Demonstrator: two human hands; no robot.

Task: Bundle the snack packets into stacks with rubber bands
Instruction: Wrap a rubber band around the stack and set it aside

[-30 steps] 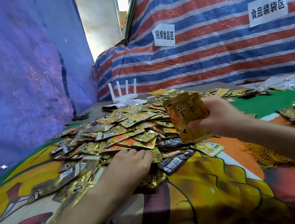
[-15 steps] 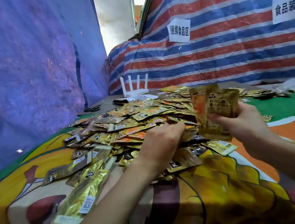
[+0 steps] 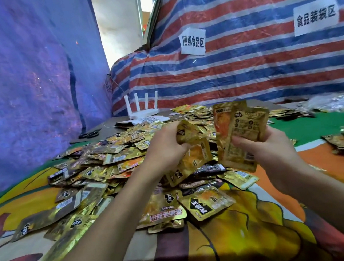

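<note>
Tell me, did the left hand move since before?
Yes. The left hand, gripping snack packets, has risen off the near edge of the packet pile, judged against the white router, and gone right toward the stack in the right hand.

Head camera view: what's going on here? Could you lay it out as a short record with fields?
Setting: cartoon-print cloth under a loose pile of gold snack packets
Left hand: grips packets just above the pile
Right hand: holds an upright stack of packets
Behind: white router, scissors
Rubber band on stack: none visible
</note>
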